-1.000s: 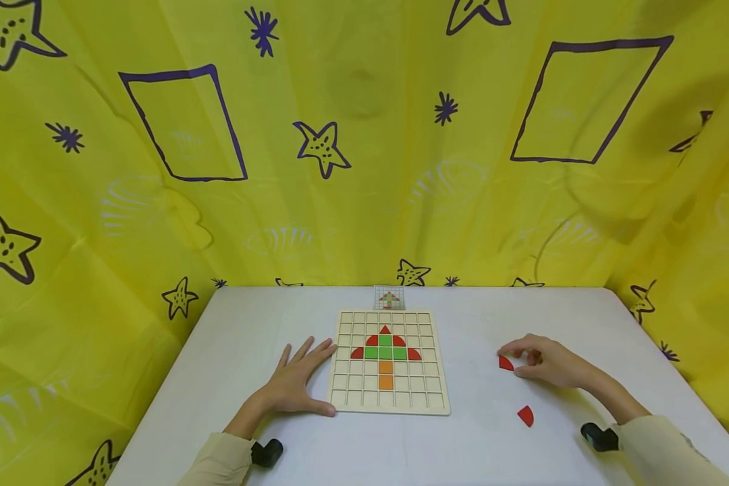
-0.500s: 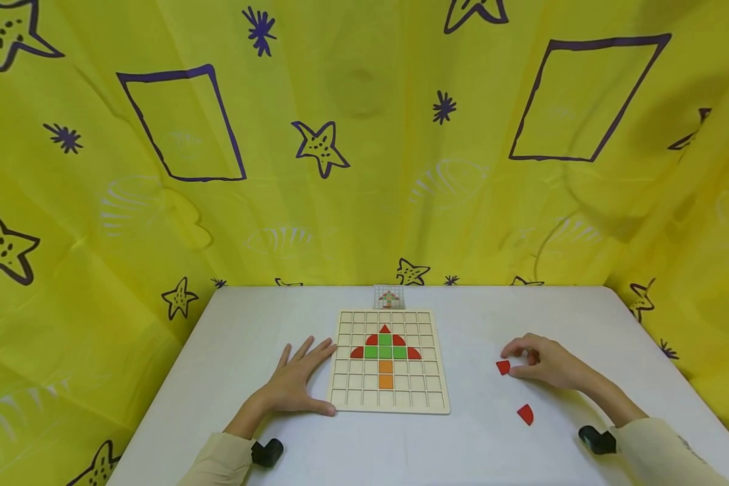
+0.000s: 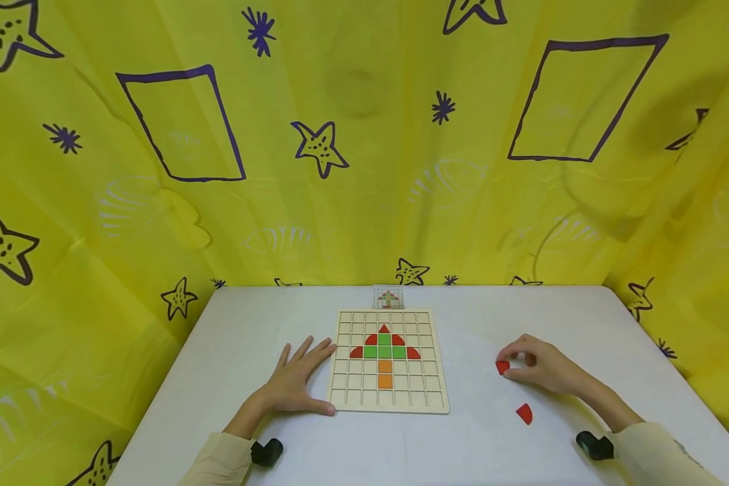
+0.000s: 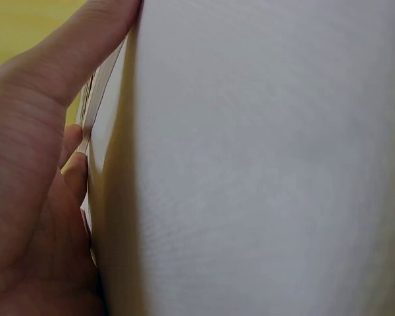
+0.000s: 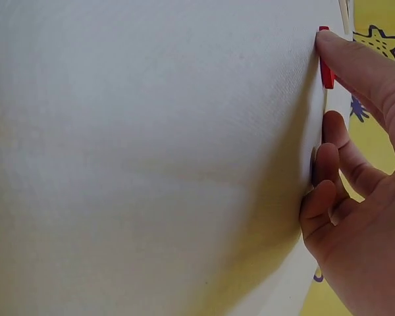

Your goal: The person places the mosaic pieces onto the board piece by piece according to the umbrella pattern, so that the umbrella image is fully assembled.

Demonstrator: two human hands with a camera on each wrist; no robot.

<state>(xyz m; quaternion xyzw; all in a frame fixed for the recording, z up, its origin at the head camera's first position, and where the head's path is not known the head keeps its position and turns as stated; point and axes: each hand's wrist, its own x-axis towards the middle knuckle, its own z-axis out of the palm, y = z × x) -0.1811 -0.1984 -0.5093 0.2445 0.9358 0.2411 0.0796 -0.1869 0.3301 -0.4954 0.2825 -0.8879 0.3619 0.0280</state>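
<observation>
In the head view a wooden grid board (image 3: 416, 399) lies mid-table, bearing a tree pattern of red, green and orange pieces. Spread fingers of my left hand (image 3: 294, 386) touch its left edge, with the thumb at the near corner; the left wrist view also shows this hand (image 4: 26, 171) along the board's edge. To the right of the board, my right hand (image 3: 542, 364) pinches a red quarter-circle tile (image 3: 502, 368) between thumb and index finger, low over the table. The right wrist view shows the tile (image 5: 327, 76) edge-on under the thumb. A second red quarter-circle tile (image 3: 525, 414) lies nearer me.
A small pattern card (image 3: 388, 297) with the same tree picture lies behind the board. The white table (image 3: 267, 304) ends at a yellow curtain (image 3: 364, 202) at the back and sides. Dark wrist cameras (image 3: 594, 445) sit by both cuffs.
The red tile near my right hand has turned and shifted slightly, and the thumb and index finger have closed on it. My left hand stays on the board's edge.
</observation>
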